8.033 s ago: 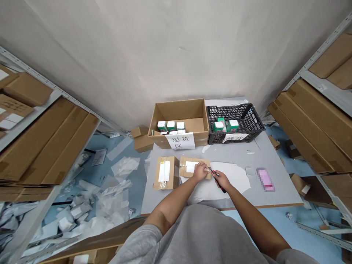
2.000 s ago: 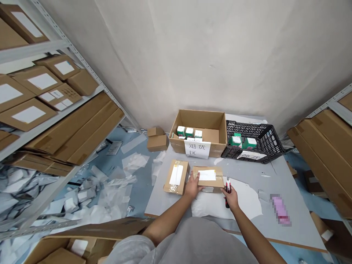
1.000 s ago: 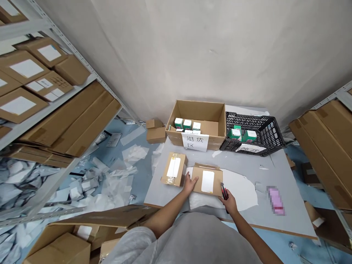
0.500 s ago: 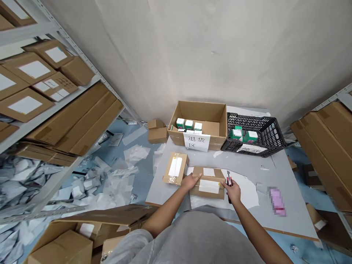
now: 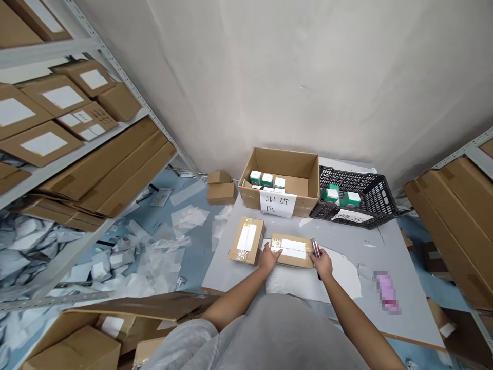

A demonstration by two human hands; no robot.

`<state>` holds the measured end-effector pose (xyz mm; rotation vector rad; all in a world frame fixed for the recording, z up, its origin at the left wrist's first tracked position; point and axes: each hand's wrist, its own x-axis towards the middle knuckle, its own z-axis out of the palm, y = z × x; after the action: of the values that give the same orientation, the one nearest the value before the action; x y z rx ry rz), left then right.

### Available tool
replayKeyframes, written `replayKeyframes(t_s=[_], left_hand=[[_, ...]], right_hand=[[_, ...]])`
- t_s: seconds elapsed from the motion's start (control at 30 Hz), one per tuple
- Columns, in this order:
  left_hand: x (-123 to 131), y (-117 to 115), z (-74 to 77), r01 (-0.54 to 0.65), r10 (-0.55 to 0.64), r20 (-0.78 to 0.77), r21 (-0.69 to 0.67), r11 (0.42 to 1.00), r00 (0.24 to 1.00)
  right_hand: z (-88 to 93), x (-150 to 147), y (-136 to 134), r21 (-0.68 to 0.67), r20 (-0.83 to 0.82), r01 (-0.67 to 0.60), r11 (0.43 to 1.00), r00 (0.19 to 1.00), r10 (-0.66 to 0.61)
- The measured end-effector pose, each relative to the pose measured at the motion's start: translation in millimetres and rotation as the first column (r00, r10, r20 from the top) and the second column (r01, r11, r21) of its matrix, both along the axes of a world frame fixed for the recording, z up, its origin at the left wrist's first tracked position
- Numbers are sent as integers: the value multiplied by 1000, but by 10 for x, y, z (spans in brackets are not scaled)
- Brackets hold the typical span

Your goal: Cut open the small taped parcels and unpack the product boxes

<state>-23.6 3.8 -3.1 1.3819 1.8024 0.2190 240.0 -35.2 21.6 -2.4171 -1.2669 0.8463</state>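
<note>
A small cardboard box point(image 5: 285, 260) with a slit white label lies on the table in front of me, its top flaps nearly together. My left hand point(image 5: 268, 258) grips its left end, thumb on the near left part. At the opposite end, my right hand point(image 5: 322, 264) holds a red and black utility knife point(image 5: 316, 248) pointing away from me, while its thumb and fingertips touch the box. Whether the knife's blade is out I cannot tell. Just left of my left hand sits a taped, labelled cardboard box point(image 5: 247, 239). White paper point(image 5: 346, 275) lies under the middle box.
Behind stand an open carton point(image 5: 308, 204) and a black plastic crate point(image 5: 379, 198), both holding green-and-white boxes. A blurred pink item point(image 5: 387, 293) lies right on the table point(image 5: 367, 303). Shelves of cartons point(image 5: 34, 105) flank me; paper scraps point(image 5: 162, 262) litter the floor.
The middle box's flaps stood apart and now lie nearly together, bringing the two label halves side by side. Both hands remain at its ends. The view has tilted slightly.
</note>
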Motion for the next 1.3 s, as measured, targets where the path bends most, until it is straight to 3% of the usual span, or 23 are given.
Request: replayKeyframes(t_s=[0.13,0.2,0.3,0.37,0.63,0.93,1.3], left_hand=[[-5,-185,-109,-25,24,21,87,996,1000],[-13,-219,-110,4,-8,55,71,997,998],[-29,-178,-56,45,-46,78,7,999,996],[-38,-131,-8,66,-63,63,-39,997,996],[-43,-87,93,144,-147,-23,-116,983,989],[-35,-69,97,153,-164,-54,-165,974,985],[1,-27,164,165,-191,-104,-217,962,976]], right_hand=[[157,-6,-76,-77,142,-32,996,989,43],[248,-51,-84,-34,176,-176,984,968,179],[335,-214,-30,22,152,-512,859,851,503],[349,-381,58,5,127,-654,756,751,648],[362,-915,507,-71,102,-805,589,581,807],[355,-916,597,-131,82,-761,635,630,772],[417,-926,577,-134,128,-764,631,618,776]])
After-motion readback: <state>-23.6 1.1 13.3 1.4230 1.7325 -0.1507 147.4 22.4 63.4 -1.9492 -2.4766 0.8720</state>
